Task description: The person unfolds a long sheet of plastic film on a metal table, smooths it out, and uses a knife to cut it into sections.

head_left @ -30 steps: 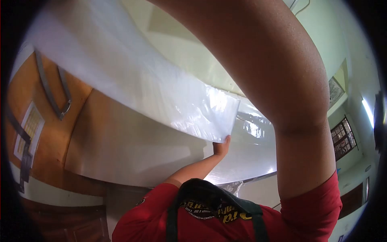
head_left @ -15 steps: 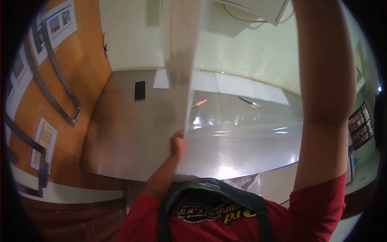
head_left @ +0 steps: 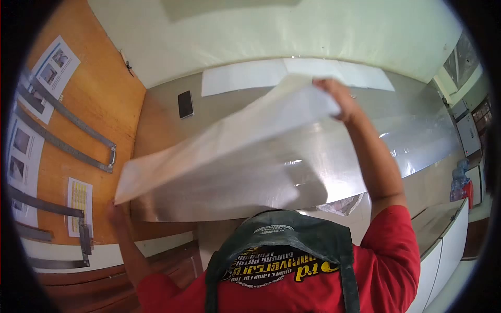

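Observation:
A long whitish sheet (head_left: 235, 125) is stretched slantwise above the metal tabletop (head_left: 271, 177), partly blurred by motion. My right hand (head_left: 338, 98) grips its upper right end, fingers closed over the edge. At the lower left corner, beside the orange panel, my left hand (head_left: 116, 209) pinches the other end; its fingers are smeared. Behind the sheet, a flat white strip (head_left: 240, 77) lies along the back of the table. The sheet and my right hand cover the spot where the orange-handled tool lay.
A dark phone (head_left: 185, 104) lies at the back left of the table. Metal brackets (head_left: 73, 122) stick out from the orange panel (head_left: 117, 99) on the left. Clear plastic film (head_left: 417, 148) gleams on the right. Several bottles (head_left: 459, 180) stand beyond the right end.
The sheet has swung from upright to a low slant across the table. My right hand has come down from overhead, and my left hand has moved out to the left.

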A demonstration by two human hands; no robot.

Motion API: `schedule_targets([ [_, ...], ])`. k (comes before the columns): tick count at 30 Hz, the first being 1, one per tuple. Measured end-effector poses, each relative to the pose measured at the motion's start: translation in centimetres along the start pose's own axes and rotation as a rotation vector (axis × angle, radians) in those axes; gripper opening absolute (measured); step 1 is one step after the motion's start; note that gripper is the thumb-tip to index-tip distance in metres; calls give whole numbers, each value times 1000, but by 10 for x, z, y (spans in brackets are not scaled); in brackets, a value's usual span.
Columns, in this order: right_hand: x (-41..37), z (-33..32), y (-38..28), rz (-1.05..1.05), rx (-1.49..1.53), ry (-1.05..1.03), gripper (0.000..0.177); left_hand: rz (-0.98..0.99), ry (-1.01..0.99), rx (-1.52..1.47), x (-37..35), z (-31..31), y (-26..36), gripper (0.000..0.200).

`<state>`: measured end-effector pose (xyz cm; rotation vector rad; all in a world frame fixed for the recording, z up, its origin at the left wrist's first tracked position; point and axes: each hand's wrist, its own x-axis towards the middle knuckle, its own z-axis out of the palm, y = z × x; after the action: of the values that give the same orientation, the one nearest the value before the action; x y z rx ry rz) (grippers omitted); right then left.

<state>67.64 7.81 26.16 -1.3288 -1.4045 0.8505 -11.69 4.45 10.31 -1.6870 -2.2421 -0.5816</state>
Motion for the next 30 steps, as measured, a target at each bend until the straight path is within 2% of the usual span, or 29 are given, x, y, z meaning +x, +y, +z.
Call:
schedule_targets([
  [1,-18,9,20,207,-17,63,41,-23,-80,1,-14,-2,13,16],
  [3,-46,15,60,452,38,46,41,-38,-166,9,-37,-2,35,15],
  [5,-64,-5,146,398,-313,-286,45,86,-206,103,-58,15,44,15],
  [7,-97,3,161,566,-192,-308,45,97,-202,143,-74,37,41,16],
  [9,-120,4,192,604,-256,-297,46,114,-192,176,-86,54,33,18],
  [12,-129,6,197,595,-396,-298,47,186,-119,196,-91,63,21,22],
  [15,-132,7,208,553,-476,-328,44,191,-202,150,-85,60,13,24],
  [17,-133,10,217,573,-566,-364,46,298,-202,198,-77,63,-2,25],
  [18,-134,12,222,505,-651,-341,47,305,-203,191,-75,66,-7,25],
  [21,-143,24,223,590,-673,-230,47,265,-204,183,-71,70,-17,29],
  [23,-146,40,206,587,-709,-218,48,183,-172,59,-67,67,-21,32],
  [25,-149,55,187,735,-749,-216,52,115,-215,75,-67,58,-13,31],
  [26,-154,63,191,704,-773,-125,52,43,-256,90,-67,53,-8,30],
  [30,-158,68,171,767,-834,-107,53,-40,-245,-51,-65,49,-4,28],
])
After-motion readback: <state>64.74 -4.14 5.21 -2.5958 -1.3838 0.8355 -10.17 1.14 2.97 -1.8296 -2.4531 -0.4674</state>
